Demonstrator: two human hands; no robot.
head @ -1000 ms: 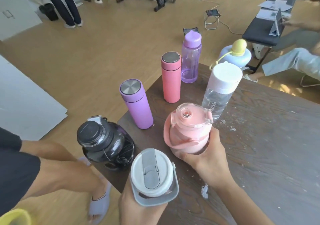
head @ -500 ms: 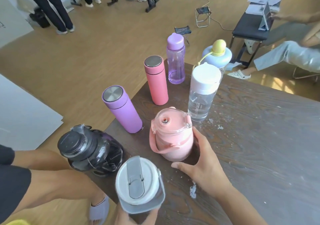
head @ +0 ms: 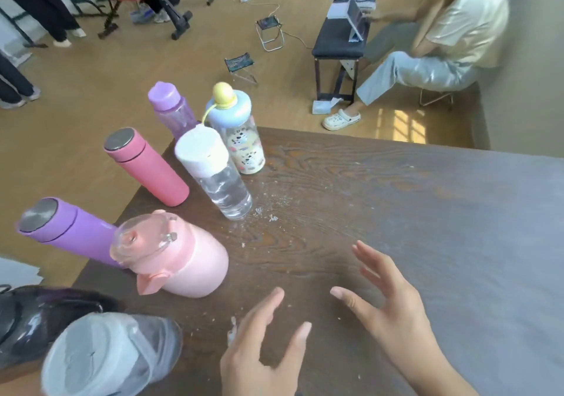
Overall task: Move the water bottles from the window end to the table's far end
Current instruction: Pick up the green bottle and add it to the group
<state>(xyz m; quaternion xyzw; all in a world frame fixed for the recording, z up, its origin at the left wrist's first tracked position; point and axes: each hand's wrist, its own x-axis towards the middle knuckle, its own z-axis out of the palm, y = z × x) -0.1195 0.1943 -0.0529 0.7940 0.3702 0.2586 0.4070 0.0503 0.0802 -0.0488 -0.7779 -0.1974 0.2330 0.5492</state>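
Several water bottles stand along the left end of the dark wooden table (head: 381,200). Nearest me is a grey-lidded clear bottle (head: 103,356), with a black jug (head: 33,319) to its left. Behind them come a pale pink jug (head: 183,261), a purple flask (head: 70,234), a coral pink flask (head: 149,170), a white-capped clear bottle (head: 216,176), a cartoon-print bottle with a blue lid (head: 241,133) and a purple clear bottle (head: 174,109). My left hand (head: 262,353) and my right hand (head: 393,310) hover over the table, fingers spread, holding nothing.
A seated person (head: 439,45) is beyond the table's far edge beside a black bench (head: 338,41). Two small folding stools (head: 241,66) and exercise gear stand on the wooden floor. White crumbs dot the tabletop by the bottles.
My left hand has let go of the grey-lidded bottle and my right hand has come off the pale pink jug. Both hands now float open to the right of the bottles. The view has swung right.
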